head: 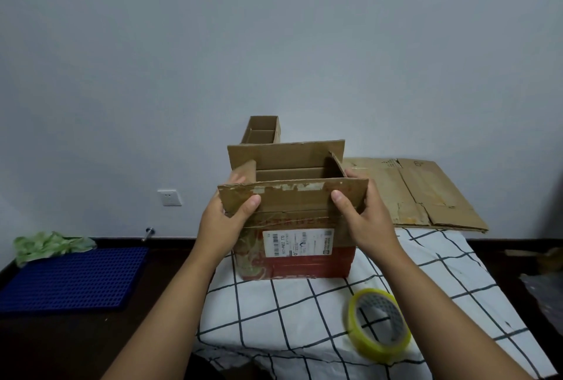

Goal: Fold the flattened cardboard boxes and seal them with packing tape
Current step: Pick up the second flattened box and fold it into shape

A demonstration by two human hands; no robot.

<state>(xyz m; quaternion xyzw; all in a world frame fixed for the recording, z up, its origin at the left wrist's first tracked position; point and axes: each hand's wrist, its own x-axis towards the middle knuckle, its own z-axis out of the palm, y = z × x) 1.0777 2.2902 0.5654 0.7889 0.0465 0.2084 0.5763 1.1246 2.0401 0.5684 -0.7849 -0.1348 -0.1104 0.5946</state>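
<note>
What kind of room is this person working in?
Probably a home room, not a workshop: a checked cloth covers the work surface, a plain wall has a socket, and a flattened box lies behind.

A white cloth with a black grid (304,318) covers the surface. On it stands an open cardboard box (304,254), with a roll of yellowish tape (377,326) near its front right and flattened cardboard (426,193) behind it.
</note>
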